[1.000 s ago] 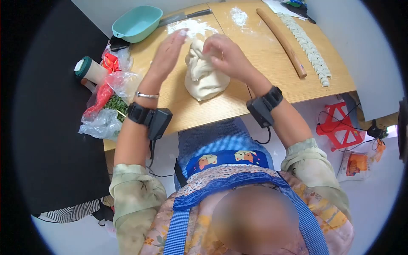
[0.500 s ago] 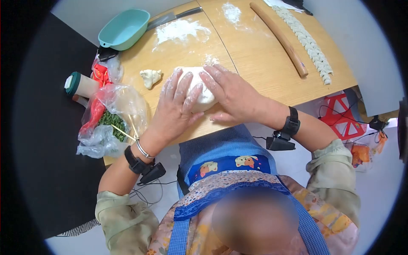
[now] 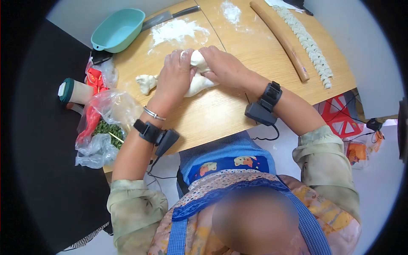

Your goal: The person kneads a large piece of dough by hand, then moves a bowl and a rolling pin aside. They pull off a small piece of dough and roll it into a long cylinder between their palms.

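Note:
A lump of white dough [image 3: 199, 85] lies on the wooden table, its far edge lifted and folded between my two hands. My left hand [image 3: 174, 75] grips its left side with bent fingers. On the right side, my right hand [image 3: 224, 67] has its fingers curled over the far edge and the thumb pressed in near the middle. Parts of the dough are hidden under both hands. Just left of my left hand sits a small, rough piece of dough [image 3: 145, 83], close to the fingers' side.
A wooden rolling pin [image 3: 280, 40] and a braided strip of dough [image 3: 304, 42] lie at the right. Behind are loose flour [image 3: 176, 32], a cleaver [image 3: 170, 18] and a turquoise basin [image 3: 119, 32]. Plastic bags with chopped greens [image 3: 106, 129] and a green-lidded cup [image 3: 76, 91] stand left.
Both hands have moved away from me along the table. They lay spread over a round dough ball; now their fingers are curled around its far edge, which is lifted and folded.

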`<state>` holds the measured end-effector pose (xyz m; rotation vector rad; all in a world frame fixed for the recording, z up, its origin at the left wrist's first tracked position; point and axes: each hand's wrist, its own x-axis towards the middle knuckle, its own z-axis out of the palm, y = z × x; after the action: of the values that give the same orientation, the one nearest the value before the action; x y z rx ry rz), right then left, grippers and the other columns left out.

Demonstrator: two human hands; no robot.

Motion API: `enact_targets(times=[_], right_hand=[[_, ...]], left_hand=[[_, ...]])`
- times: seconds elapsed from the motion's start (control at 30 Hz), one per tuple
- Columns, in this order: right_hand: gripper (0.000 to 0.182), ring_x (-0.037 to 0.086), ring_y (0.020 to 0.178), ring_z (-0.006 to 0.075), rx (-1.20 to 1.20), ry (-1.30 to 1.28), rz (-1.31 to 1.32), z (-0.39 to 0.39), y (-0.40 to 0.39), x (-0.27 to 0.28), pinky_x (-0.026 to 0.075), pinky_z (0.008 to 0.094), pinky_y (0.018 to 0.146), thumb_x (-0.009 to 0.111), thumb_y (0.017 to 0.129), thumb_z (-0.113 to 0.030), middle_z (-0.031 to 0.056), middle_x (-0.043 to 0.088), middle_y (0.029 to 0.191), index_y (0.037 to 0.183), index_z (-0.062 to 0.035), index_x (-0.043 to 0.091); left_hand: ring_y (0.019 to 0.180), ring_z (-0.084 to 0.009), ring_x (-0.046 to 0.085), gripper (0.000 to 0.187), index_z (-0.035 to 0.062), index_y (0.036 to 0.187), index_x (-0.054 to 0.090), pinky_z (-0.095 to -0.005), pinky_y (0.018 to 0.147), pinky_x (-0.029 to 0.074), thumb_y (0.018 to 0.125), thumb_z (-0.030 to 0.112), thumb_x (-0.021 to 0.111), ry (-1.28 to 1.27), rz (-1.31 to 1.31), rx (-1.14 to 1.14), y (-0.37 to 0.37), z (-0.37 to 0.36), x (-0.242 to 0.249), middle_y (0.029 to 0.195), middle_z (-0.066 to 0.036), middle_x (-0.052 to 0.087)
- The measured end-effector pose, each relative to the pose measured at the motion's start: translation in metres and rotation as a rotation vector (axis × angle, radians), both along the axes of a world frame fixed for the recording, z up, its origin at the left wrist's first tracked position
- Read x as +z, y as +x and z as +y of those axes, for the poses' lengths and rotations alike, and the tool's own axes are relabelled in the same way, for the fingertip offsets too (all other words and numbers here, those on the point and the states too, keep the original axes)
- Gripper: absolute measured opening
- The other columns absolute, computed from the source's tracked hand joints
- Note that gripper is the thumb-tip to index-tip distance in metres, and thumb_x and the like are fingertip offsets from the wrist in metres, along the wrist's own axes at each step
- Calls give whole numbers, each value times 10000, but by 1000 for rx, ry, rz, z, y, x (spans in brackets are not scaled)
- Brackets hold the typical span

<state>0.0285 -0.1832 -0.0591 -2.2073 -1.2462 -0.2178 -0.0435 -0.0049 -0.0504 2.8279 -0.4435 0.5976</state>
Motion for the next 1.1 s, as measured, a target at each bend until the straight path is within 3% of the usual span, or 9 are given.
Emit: enact_targets(times=[0.13, 0.2, 0.23, 0.37, 0.4, 0.43, 0.6, 0.8, 1.1], right_hand=[[484, 596, 976, 368, 3, -57, -30, -3, -5, 16, 509, 435, 800, 712, 753, -130, 194, 577, 1037, 1180, -39, 502], [479, 595, 988, 361, 9, -88, -97, -5, -8, 24, 512, 429, 808, 715, 747, -133, 179, 582, 1056, 1176, -55, 515], [477, 593, 1005, 354, 24, -2, -259, -5, -11, 24, 512, 422, 826, 724, 739, -141, 165, 584, 1071, 1167, -63, 528], [575, 579, 1060, 346, 199, 73, -392, -7, -12, 21, 501, 417, 893, 766, 713, -222, 169, 576, 1134, 1207, -41, 533], [575, 579, 1060, 346, 204, 71, -402, -12, -11, 23, 501, 417, 893, 766, 713, -222, 169, 576, 1134, 1207, -41, 533], [637, 569, 1080, 358, 247, 101, -192, -19, -10, 27, 490, 422, 917, 771, 717, -262, 189, 565, 1159, 1247, -23, 509], [779, 521, 1135, 398, 138, 190, 347, -27, -17, 25, 434, 443, 1000, 760, 750, -354, 257, 526, 1225, 1327, 55, 432], [712, 491, 1137, 406, 50, 40, -151, -23, -35, 0, 416, 449, 978, 762, 769, -219, 273, 519, 1202, 1313, 89, 423], [405, 616, 922, 436, -167, 2, 107, 15, 12, 4, 498, 494, 803, 661, 811, -167, 252, 595, 998, 1154, -15, 510]], left_hand=[[1144, -374, 496, 608, 58, 1369, 412, -444, 973, 431, 824, 139, 668, -95, 96, -125, 6, 22, 13, 1233, -204, 504], [1205, -330, 487, 683, 64, 1409, 394, -424, 1002, 411, 823, 236, 700, -738, 445, -198, -3, 33, 39, 1297, -163, 506], [1205, -330, 487, 683, 64, 1409, 394, -424, 1002, 411, 823, 236, 700, -743, 445, -197, -5, 38, 47, 1297, -163, 506], [1214, -274, 484, 759, 51, 1417, 400, -387, 1018, 413, 819, 362, 748, -415, 129, -29, -6, 44, 52, 1361, -157, 468], [1216, -273, 487, 743, 37, 1407, 408, -380, 1027, 408, 824, 353, 744, -538, 444, -92, -4, 41, 50, 1362, -166, 468], [1217, -273, 490, 728, 24, 1398, 416, -373, 1035, 404, 830, 343, 740, -653, 760, -159, 0, 43, 42, 1363, -175, 468], [1217, -343, 491, 720, 8, 1359, 435, -409, 1049, 396, 740, 161, 769, -370, 294, -103, -23, 19, 19, 1278, -222, 491], [1174, -438, 464, 740, 22, 1337, 445, -467, 1008, 410, 670, 13, 766, -103, 5, 63, -49, -15, 3, 1291, -257, 445], [1040, -416, 555, 586, 25, 1277, 482, -463, 829, 500, 745, 49, 728, -45, 59, 316, 8, -17, 7, 1171, -234, 522]])
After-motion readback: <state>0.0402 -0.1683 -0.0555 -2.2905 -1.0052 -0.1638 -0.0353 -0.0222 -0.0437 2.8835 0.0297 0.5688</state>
